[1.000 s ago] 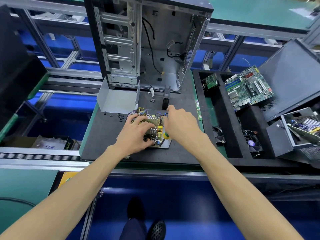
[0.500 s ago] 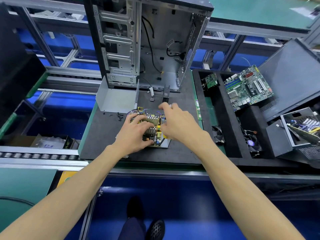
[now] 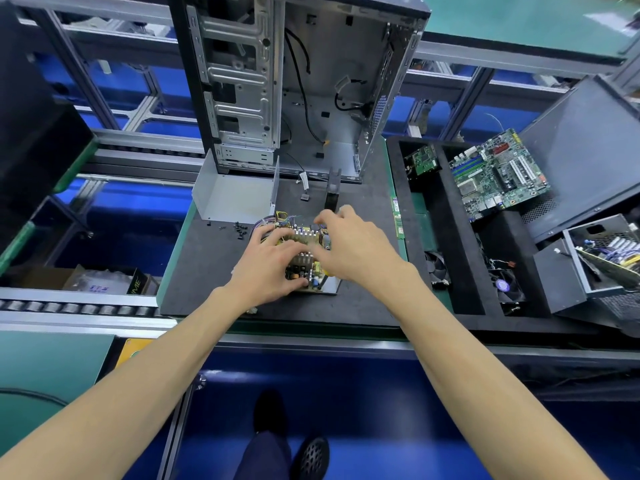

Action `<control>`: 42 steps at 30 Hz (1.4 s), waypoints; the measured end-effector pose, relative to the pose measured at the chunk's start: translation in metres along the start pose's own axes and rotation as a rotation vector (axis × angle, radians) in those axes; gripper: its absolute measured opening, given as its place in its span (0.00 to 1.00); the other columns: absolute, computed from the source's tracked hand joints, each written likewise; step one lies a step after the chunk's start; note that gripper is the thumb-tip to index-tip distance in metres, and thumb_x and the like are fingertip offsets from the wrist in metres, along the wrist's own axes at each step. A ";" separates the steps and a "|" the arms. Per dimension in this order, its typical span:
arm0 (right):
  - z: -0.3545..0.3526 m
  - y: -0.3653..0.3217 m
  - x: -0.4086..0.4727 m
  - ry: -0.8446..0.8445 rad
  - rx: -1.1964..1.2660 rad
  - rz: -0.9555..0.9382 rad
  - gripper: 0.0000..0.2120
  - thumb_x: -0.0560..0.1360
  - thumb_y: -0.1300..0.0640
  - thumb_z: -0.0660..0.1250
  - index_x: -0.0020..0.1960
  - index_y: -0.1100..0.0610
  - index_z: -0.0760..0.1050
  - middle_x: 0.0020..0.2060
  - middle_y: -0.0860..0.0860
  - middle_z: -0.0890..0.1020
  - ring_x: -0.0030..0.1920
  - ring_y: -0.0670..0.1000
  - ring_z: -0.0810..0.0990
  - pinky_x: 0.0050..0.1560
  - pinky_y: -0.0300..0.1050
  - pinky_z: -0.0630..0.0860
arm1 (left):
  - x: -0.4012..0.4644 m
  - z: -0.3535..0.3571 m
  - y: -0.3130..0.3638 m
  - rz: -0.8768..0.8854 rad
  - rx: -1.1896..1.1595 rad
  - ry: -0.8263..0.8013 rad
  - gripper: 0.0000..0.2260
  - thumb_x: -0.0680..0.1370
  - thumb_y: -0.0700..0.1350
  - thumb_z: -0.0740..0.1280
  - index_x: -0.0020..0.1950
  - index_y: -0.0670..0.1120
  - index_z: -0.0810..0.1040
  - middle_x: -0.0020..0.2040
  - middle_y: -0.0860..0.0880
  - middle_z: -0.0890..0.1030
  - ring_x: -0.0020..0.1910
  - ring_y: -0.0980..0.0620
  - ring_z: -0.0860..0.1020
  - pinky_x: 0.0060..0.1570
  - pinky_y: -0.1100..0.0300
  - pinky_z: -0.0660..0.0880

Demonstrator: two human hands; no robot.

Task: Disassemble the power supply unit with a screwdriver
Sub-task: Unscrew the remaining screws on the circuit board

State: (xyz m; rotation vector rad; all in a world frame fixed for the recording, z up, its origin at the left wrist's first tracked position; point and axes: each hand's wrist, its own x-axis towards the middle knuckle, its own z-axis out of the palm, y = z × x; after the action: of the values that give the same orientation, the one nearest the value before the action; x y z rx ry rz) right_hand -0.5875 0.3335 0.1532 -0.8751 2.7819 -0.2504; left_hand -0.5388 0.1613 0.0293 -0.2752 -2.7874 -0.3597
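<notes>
- Both hands are on the power supply board (image 3: 304, 252), which sits at the middle of the black mat (image 3: 363, 299), bare of its cover, with heatsinks, a yellow part and a bundle of coloured wires (image 3: 273, 218) at its 11 o'clock corner.
- Left hand (image 3: 273, 268) lies over the board's 9 o'clock side, fingers curled down onto the components and gripping it in place.
- Right hand (image 3: 349, 244) comes in from 3 o'clock, fingers bent over the board's far edge; thumb and forefinger look pinched together, but on what I cannot tell, and no screwdriver shows.
- Judging by this, the casing step is done and the board itself is being freed from its metal base plate (image 3: 330, 289), whose edge peeks out at 5 o'clock.
- Next move, I'd say, calls for a firm hold with the left while the right works the far edge or a connector loose, gently, since the wires are attached at that corner.
- Grey metal cover (image 3: 232, 195) stands at 11 o'clock from the board, with loose black screws (image 3: 239, 227) between them.
- Open computer case (image 3: 287, 84) rises at 12 o'clock.
- Out at 2 o'clock, a motherboard (image 3: 498, 174) lies in a black tray (image 3: 436, 237); fans sit at 3 o'clock.
</notes>
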 end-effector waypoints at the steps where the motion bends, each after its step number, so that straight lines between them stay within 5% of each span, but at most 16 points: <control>1: 0.001 0.001 0.000 0.035 -0.047 0.090 0.18 0.84 0.48 0.59 0.70 0.55 0.69 0.62 0.57 0.75 0.54 0.64 0.78 0.45 0.49 0.68 | 0.000 0.000 0.000 -0.001 0.004 -0.003 0.24 0.68 0.58 0.76 0.59 0.49 0.81 0.53 0.52 0.84 0.66 0.47 0.74 0.71 0.47 0.58; 6: -0.007 0.002 -0.002 -0.029 -0.106 0.227 0.12 0.80 0.59 0.60 0.63 0.59 0.70 0.59 0.59 0.78 0.53 0.62 0.77 0.44 0.48 0.65 | 0.000 -0.001 0.000 -0.004 0.019 -0.014 0.25 0.68 0.59 0.76 0.60 0.49 0.81 0.54 0.52 0.84 0.66 0.48 0.74 0.71 0.48 0.58; 10: -0.013 -0.002 -0.002 -0.076 -0.071 0.022 0.25 0.77 0.55 0.67 0.73 0.53 0.65 0.63 0.58 0.68 0.45 0.60 0.73 0.43 0.48 0.68 | 0.000 -0.001 0.001 -0.003 0.010 -0.004 0.25 0.67 0.59 0.76 0.60 0.49 0.81 0.53 0.51 0.84 0.66 0.47 0.74 0.71 0.48 0.58; 15: -0.007 0.007 0.002 -0.037 -0.040 0.183 0.10 0.83 0.56 0.57 0.58 0.61 0.71 0.58 0.61 0.78 0.49 0.63 0.75 0.45 0.49 0.68 | 0.000 -0.001 0.002 -0.011 0.004 0.013 0.25 0.66 0.57 0.78 0.59 0.48 0.82 0.54 0.50 0.84 0.65 0.46 0.75 0.70 0.47 0.60; 19: -0.008 0.006 0.001 -0.051 0.057 -0.037 0.23 0.77 0.55 0.66 0.71 0.51 0.68 0.61 0.55 0.71 0.47 0.60 0.74 0.45 0.48 0.68 | 0.000 -0.001 0.002 -0.013 0.007 0.008 0.24 0.67 0.59 0.77 0.59 0.49 0.82 0.54 0.51 0.84 0.66 0.48 0.74 0.70 0.48 0.59; 23: 0.006 0.004 0.005 0.135 0.094 0.014 0.10 0.82 0.47 0.62 0.59 0.51 0.74 0.50 0.53 0.78 0.45 0.60 0.77 0.42 0.48 0.67 | 0.000 -0.002 0.001 -0.025 0.000 -0.015 0.24 0.68 0.60 0.75 0.60 0.50 0.81 0.54 0.52 0.84 0.67 0.49 0.73 0.72 0.48 0.59; 27: 0.013 0.006 0.005 0.227 0.206 -0.023 0.15 0.80 0.52 0.64 0.65 0.50 0.68 0.38 0.48 0.76 0.41 0.59 0.76 0.39 0.50 0.67 | 0.000 -0.003 0.002 -0.028 0.001 -0.019 0.24 0.68 0.59 0.76 0.60 0.50 0.81 0.56 0.52 0.84 0.67 0.48 0.73 0.72 0.49 0.58; 32: 0.021 0.012 -0.002 0.124 0.449 -0.043 0.15 0.73 0.51 0.72 0.56 0.48 0.71 0.42 0.45 0.80 0.42 0.53 0.79 0.41 0.49 0.77 | 0.001 -0.005 0.003 -0.037 -0.006 -0.051 0.22 0.70 0.60 0.74 0.60 0.51 0.80 0.57 0.54 0.83 0.68 0.49 0.72 0.73 0.47 0.58; 42: 0.046 0.024 -0.018 0.383 0.594 -0.067 0.13 0.75 0.56 0.67 0.58 0.48 0.69 0.36 0.47 0.79 0.35 0.52 0.77 0.39 0.54 0.78 | 0.000 -0.006 0.004 -0.032 0.016 -0.046 0.24 0.69 0.59 0.75 0.61 0.50 0.81 0.56 0.52 0.84 0.68 0.48 0.72 0.73 0.47 0.58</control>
State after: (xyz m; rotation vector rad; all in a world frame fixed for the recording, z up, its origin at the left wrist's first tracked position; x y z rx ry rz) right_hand -0.5749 0.3585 0.1065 -0.8211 2.7267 -1.2946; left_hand -0.5366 0.1634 0.0358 -0.2385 -2.8417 -0.3425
